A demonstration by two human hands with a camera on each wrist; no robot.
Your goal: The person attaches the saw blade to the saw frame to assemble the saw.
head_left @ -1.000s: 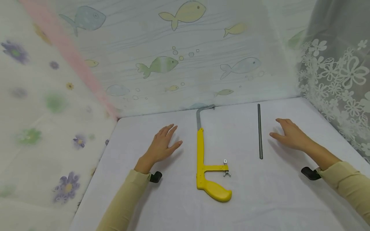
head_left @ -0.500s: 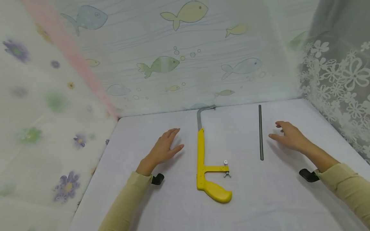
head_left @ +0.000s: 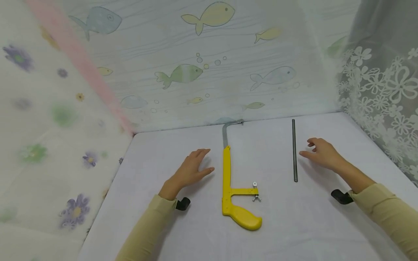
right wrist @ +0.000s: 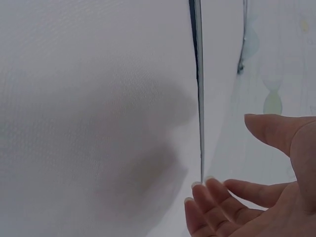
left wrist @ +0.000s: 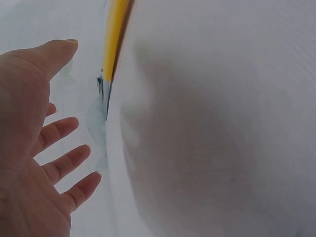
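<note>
A hacksaw frame [head_left: 226, 174] with a yellow handle and a grey metal front bow lies on the white table, no blade strung across it. My left hand [head_left: 189, 168] hovers just left of it, fingers spread and holding nothing. In the left wrist view the yellow frame [left wrist: 114, 39] shows beyond the thumb. To the right lies a slim dark grey bar [head_left: 295, 152], pointing away from me. Close to its right side is my right hand [head_left: 323, 154], empty, thumb apart from gently bent fingers. The right wrist view shows the bar [right wrist: 200, 89] past the fingertips.
The white cloth-covered table [head_left: 196, 235] ends at a back curtain [head_left: 137, 54] printed with fish. A flowered sheet [head_left: 42, 163] hangs at the left, a lace-patterned curtain [head_left: 385, 87] at the right. Black wrist mounts [head_left: 341, 197] stick out below both sleeves.
Both hands have moved inward: the left one right and a little nearer me, toward the hacksaw frame, the right one slightly left toward the bar. Frame and bar stay put.
</note>
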